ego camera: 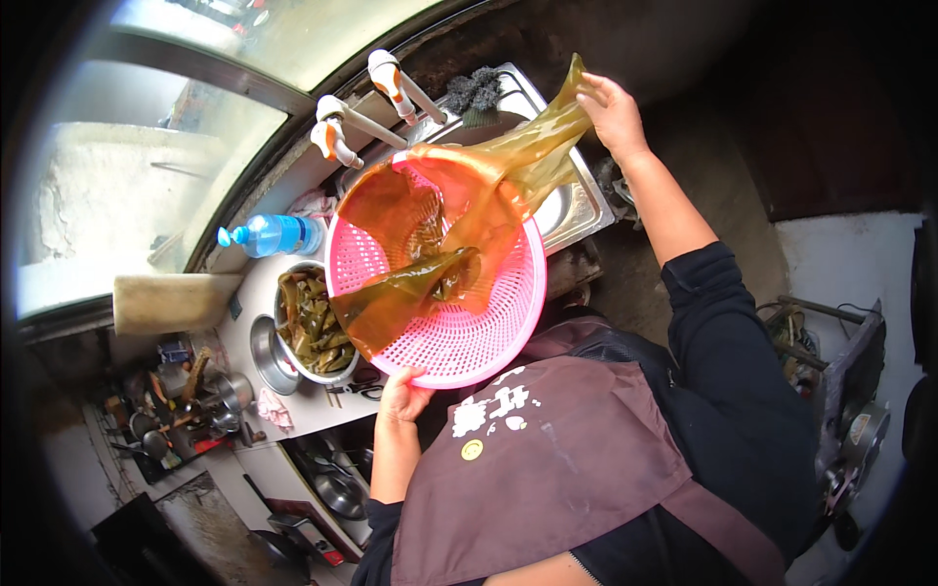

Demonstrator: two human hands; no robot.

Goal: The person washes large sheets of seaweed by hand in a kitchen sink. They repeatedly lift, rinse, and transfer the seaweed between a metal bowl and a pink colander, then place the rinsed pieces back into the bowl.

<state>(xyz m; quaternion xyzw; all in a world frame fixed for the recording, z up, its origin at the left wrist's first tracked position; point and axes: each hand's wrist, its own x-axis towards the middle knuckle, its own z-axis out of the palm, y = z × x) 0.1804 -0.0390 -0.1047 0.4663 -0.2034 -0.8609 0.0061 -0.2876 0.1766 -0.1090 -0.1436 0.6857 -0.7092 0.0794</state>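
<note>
My left hand (404, 399) grips the near rim of a pink plastic colander (469, 350), which is tilted up in front of my apron. A wide, wet sheet of kelp (476, 198), brownish-green and translucent, drapes inside the colander and over its far rim. My right hand (614, 117) pinches one end of this sheet and holds it stretched out above the sink. Another darker fold of kelp (399, 297) hangs over the colander's left edge. Beside the colander, a metal bowl (350, 377) holds many cut kelp pieces (315, 322).
A stainless steel sink (586, 212) lies beyond the colander, under two white taps (341, 132) with orange parts. Steel-wool scrubbers (475, 89) rest at its far edge. On the counter (253, 293) are a blue bottle (278, 234), a steel basin (270, 355), black-handled scissors (366, 384) and a pink cloth (273, 410).
</note>
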